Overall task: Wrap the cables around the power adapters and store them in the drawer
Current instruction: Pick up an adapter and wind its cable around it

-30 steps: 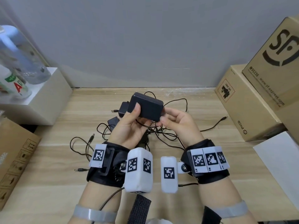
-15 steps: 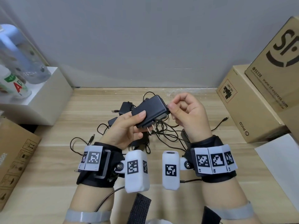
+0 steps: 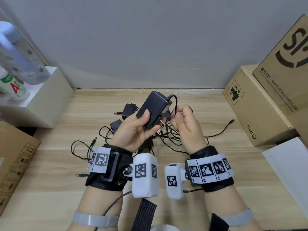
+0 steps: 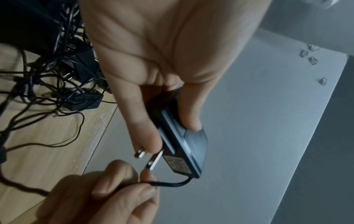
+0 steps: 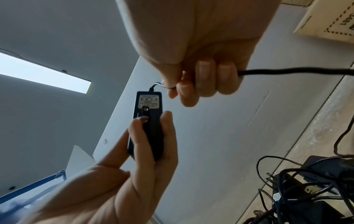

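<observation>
My left hand [image 3: 141, 125] grips a black power adapter [image 3: 154, 109] above the wooden tabletop, thumb on its top face, its metal prongs [image 4: 153, 160] pointing toward my right hand. That adapter also shows in the left wrist view [image 4: 184, 145] and the right wrist view [image 5: 148, 121]. My right hand [image 3: 181, 117] pinches the adapter's black cable [image 3: 175, 104] just past where it leaves the body; the cable [image 5: 287, 72] runs on through the curled fingers. A tangle of more black adapters and cables [image 3: 133, 127] lies on the table under both hands. No drawer is in view.
Cardboard boxes [image 3: 260, 104] stand stacked at the right, and a white sheet [image 3: 290, 164] lies in front of them. At the left a white box [image 3: 41, 104] carries bottles [image 3: 20, 54]. Another cardboard box [image 3: 15, 157] sits at the near left. Loose cable ends [image 3: 231, 121] trail across the table.
My left hand has turned the adapter from flat to tilted on end, prongs toward me. The right hand has come in from the adapter's end and now pinches the cable close to the body.
</observation>
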